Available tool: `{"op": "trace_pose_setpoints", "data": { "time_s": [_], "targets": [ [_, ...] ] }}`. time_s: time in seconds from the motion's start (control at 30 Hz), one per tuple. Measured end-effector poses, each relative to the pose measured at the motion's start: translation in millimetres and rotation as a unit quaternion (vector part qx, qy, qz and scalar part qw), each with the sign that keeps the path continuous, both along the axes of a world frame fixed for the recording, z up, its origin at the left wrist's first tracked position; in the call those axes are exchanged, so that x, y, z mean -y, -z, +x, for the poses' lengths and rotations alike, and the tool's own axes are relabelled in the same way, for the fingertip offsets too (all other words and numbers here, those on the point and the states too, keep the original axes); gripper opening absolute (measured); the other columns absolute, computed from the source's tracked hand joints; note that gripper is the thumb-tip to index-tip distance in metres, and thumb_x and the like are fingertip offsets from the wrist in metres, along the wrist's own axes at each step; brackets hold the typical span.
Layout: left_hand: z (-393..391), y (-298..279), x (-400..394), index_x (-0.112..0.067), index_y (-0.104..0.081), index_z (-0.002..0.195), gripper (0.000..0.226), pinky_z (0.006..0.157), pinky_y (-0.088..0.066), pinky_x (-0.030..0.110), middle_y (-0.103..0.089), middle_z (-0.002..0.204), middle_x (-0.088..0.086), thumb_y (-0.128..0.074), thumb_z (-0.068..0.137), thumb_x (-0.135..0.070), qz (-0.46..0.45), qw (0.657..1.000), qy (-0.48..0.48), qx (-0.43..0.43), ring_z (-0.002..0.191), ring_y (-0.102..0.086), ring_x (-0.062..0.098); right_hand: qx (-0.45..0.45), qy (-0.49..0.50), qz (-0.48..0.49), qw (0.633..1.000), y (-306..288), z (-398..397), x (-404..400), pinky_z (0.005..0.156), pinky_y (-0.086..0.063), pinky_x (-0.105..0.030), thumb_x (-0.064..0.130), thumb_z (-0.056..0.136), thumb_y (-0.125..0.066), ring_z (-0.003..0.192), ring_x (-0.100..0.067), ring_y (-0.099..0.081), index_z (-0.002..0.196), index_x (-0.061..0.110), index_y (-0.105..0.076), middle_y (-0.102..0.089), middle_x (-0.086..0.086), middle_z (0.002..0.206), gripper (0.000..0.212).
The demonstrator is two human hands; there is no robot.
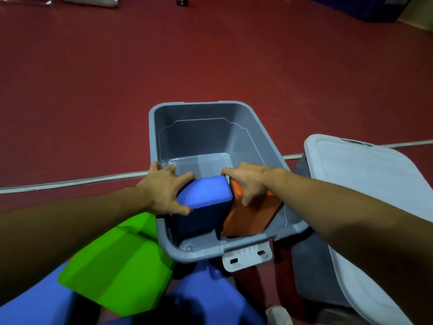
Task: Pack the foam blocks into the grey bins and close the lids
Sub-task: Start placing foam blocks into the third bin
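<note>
Floor: dark red floor (93, 78) with a pale line across it, carrying everything.
Near, outside: bright green foam block (117, 266) and more blue foam (210, 301) are left unpacked.
Right: second grey bin, white lid (365, 195) resting on top.
Open grey plastic bin (269, 160): blue rounded foam block (206, 195) and orange foam block (248, 219) are held inside.
Left hand (161, 191): spread, gripping the blue block.
Right hand (248, 181): pressed on the orange block.
Advice: blocks should be seated flat and snug so space is left.

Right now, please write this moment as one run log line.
left hand on blue foam block | right hand on orange foam block | both blocks in open grey plastic bin | lid off
</note>
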State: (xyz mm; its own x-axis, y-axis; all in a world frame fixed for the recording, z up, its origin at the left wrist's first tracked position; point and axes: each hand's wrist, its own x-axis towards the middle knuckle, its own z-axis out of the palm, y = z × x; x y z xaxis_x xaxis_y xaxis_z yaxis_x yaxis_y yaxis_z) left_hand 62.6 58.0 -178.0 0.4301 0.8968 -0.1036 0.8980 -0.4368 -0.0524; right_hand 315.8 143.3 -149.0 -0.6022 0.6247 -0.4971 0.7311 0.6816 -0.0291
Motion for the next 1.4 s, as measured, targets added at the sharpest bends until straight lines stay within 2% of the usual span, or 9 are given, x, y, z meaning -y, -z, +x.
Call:
{"op": "trace_pose_setpoints", "data": {
  "time_s": [0.1, 0.23, 0.43, 0.57, 0.73, 0.97, 1.13, 1.27, 1.4],
  "targets": [
    [6, 1, 4, -0.034, -0.036, 0.128, 0.087, 0.088, -0.031, 0.040, -0.059, 0.096, 0.004, -0.032, 0.058, -0.085, -0.046, 0.999, 0.012, 0.003, 0.097, -0.055, 0.025, 0.006, -0.025, 0.000, 1.000, 9, 2, 8, 0.074, -0.052, -0.035, 0.034, 0.052, -0.086, 0.090, -0.025, -0.056, 0.125, 0.022, -0.043, -0.054, -0.003, 0.096, 0.086],
    [7, 1, 7, -0.031, -0.034, 0.130, 0.086, 0.089, -0.030, 0.041, -0.060, 0.099, 0.005, -0.036, 0.063, -0.085, -0.063, 0.997, 0.030, -0.020, 0.094, -0.056, 0.026, 0.003, -0.055, 0.005, 0.998, 16, 4, 17, 0.082, -0.050, -0.038, 0.035, 0.052, -0.085, 0.098, -0.023, -0.052, 0.121, 0.021, -0.045, -0.056, -0.005, 0.102, 0.081],
    [11, -3, 9, -0.027, -0.035, 0.129, 0.078, 0.088, -0.032, 0.041, -0.061, 0.099, 0.007, -0.051, 0.074, -0.079, -0.070, 0.997, 0.034, -0.029, 0.095, -0.055, 0.027, -0.019, -0.055, 0.016, 0.998, 19, 11, 23, 0.082, -0.050, -0.039, 0.040, 0.051, -0.083, 0.098, -0.023, -0.052, 0.123, 0.024, -0.044, -0.058, -0.003, 0.102, 0.083],
    [13, 0, 12, -0.027, -0.035, 0.127, 0.077, 0.090, -0.031, 0.042, -0.062, 0.098, 0.007, -0.050, 0.073, -0.081, -0.072, 0.995, 0.044, -0.046, 0.094, -0.056, 0.027, -0.013, -0.053, 0.016, 0.998, 23, 13, 27, 0.083, -0.051, -0.039, 0.041, 0.052, -0.081, 0.096, -0.020, -0.050, 0.117, 0.026, -0.046, -0.055, 0.001, 0.097, 0.076],
    [16, -2, 11, -0.028, -0.035, 0.121, 0.079, 0.089, -0.032, 0.042, -0.061, 0.089, 0.004, -0.052, 0.067, -0.083, -0.100, 0.993, 0.030, -0.057, 0.087, -0.057, 0.027, -0.011, -0.050, 0.006, 0.999, 24, 9, 29, 0.082, -0.051, -0.037, 0.040, 0.053, -0.083, 0.098, -0.019, -0.050, 0.120, 0.026, -0.045, -0.049, 0.003, 0.095, 0.078],
    [14, -1, 14, -0.031, -0.036, 0.117, 0.078, 0.083, -0.033, 0.040, -0.060, 0.079, 0.000, -0.054, 0.060, -0.081, -0.087, 0.995, 0.025, -0.041, 0.079, -0.057, 0.026, 0.002, -0.056, 0.023, 0.998, 25, 14, 28, 0.086, -0.051, -0.039, 0.042, 0.052, -0.083, 0.100, -0.018, -0.047, 0.120, 0.023, -0.048, -0.059, 0.001, 0.102, 0.079],
    [15, 2, 13, -0.033, -0.036, 0.117, 0.083, 0.086, -0.039, 0.042, -0.062, 0.082, 0.001, -0.048, 0.052, -0.083, -0.078, 0.997, 0.013, -0.017, 0.085, -0.060, 0.028, 0.025, -0.055, 0.034, 0.998, 28, 15, 25, 0.081, -0.053, -0.039, 0.046, 0.045, -0.081, 0.095, -0.021, -0.051, 0.112, 0.024, -0.048, -0.057, 0.001, 0.098, 0.078],
    [16, 3, 12, -0.037, -0.035, 0.124, 0.084, 0.088, -0.036, 0.042, -0.064, 0.087, 0.001, -0.049, 0.058, -0.086, -0.093, 0.994, 0.016, -0.050, 0.089, -0.060, 0.027, 0.023, -0.033, 0.023, 0.999, 38, 18, 28, 0.075, -0.056, -0.039, 0.049, 0.041, -0.078, 0.089, -0.022, -0.056, 0.106, 0.030, -0.044, -0.050, 0.004, 0.092, 0.075],
    [20, 1, 11, -0.036, -0.033, 0.128, 0.083, 0.091, -0.034, 0.042, -0.064, 0.090, 0.003, -0.050, 0.065, -0.087, -0.113, 0.990, 0.012, -0.084, 0.090, -0.060, 0.027, 0.013, -0.017, 0.017, 1.000, 43, 19, 30, 0.077, -0.056, -0.040, 0.047, 0.043, -0.080, 0.090, -0.023, -0.056, 0.112, 0.032, -0.042, -0.049, 0.003, 0.095, 0.080]
  ]
}}
